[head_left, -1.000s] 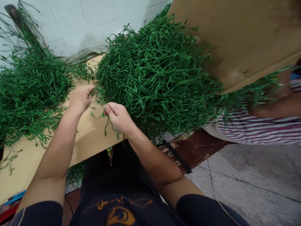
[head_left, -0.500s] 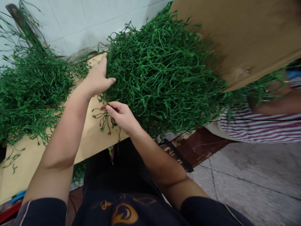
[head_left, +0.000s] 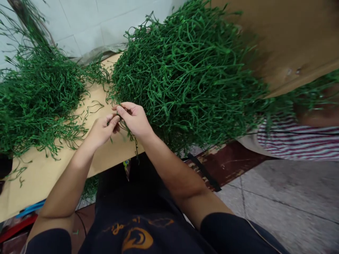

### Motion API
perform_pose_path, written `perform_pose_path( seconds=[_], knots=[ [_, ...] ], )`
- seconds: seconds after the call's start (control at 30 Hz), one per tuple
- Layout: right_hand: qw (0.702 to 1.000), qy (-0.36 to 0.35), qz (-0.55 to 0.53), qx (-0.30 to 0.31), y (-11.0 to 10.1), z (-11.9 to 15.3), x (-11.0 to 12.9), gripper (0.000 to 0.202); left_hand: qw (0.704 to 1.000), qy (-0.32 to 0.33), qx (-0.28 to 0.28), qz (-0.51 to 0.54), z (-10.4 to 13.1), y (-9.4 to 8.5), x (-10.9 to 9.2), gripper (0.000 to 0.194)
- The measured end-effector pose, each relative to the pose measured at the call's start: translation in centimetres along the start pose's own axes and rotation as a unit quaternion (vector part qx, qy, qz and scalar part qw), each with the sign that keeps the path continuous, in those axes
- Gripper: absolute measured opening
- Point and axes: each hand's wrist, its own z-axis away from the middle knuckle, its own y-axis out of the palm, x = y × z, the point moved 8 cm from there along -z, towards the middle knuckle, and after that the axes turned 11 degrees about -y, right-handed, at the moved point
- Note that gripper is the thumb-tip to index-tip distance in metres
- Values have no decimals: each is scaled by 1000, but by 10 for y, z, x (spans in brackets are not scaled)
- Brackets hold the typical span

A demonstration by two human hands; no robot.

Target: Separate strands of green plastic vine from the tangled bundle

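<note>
Right hand [head_left: 136, 118] pinches a few green stems [head_left: 129, 131] beside a large heap [head_left: 182, 77]

In the head view, the person's two hands meet over a pale brown board [head_left: 113, 151], at the near left edge of the large heap. The right hand presses thumb against forefinger on the few green stems, whose loose ends hang below its fingers toward the board's near edge. The left hand [head_left: 103, 128] is just to the left, its thumb and fingers curled close to the right fingertips; whether it grips a stem too, one cannot tell.

A second heap [head_left: 34, 95] of the same greens spreads over the left part of the board, with stray stems lying between the heaps. On the far side stands a tiled wall [head_left: 87, 21]. A darker brown sheet [head_left: 288, 42] rises at the far right, and below it shows striped cloth [head_left: 299, 143] above the grey floor [head_left: 270, 197].
</note>
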Motion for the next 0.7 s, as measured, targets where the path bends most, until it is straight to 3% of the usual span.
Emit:
perform_pose_path(
  seconds=[0.27,0.47,0.53,0.63,0.7],
  knots=[
    [990,-30,136,13,5,-11,12,24,985,-40,-81,-148,27,-17,5,33],
    [971,-48,233,23,32,-25,3,28,966,-54,-173,-183,52,-27,3,36],
    [969,-55,243,-9,23,-36,-4,29,968,-51,-175,-171,66,-25,2,36],
    [967,-43,221,-120,-14,-52,-13,34,982,-49,-123,-135,86,-17,4,37],
    [971,-53,193,-129,-24,-58,-12,38,988,-55,-118,-78,90,-22,10,37]
  ],
)
